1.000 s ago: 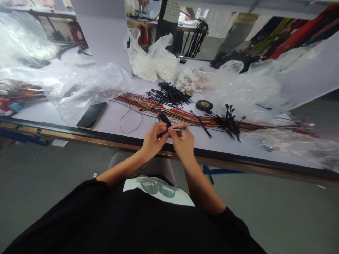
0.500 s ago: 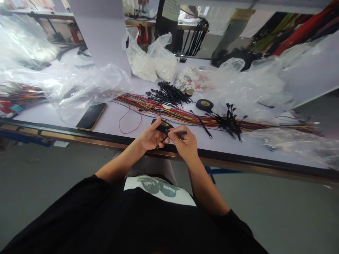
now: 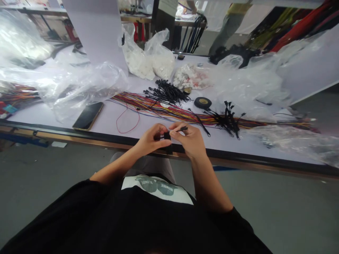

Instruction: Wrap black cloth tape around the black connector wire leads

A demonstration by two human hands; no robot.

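Close in front of me, at the table's front edge, both hands meet over a short black cable (image 3: 183, 128). My right hand (image 3: 191, 141) pinches it between thumb and fingers, its connector end sticking out to the right. My left hand (image 3: 153, 138) is closed, with curled fingers and the thumb across a roll of black tape (image 3: 168, 149), seen edge-on between the hands. The left end of the cable is mostly hidden by the left fingers. Past the hands, a single black cable (image 3: 200, 122) lies near a small pile of similar cables (image 3: 226, 120).
A long bundle of coloured wires (image 3: 180, 114) crosses the table. Behind it are more black cables (image 3: 169, 92) and another tape roll (image 3: 202, 102). A phone (image 3: 88, 116) lies at left. Plastic bags (image 3: 82, 84) stand and lie around, some holding white parts (image 3: 190, 77).
My left hand has gone from an open palm to curled fingers. The tape roll has turned from lying flatter behind the fingers to edge-on between the hands. The right hand keeps the cable.
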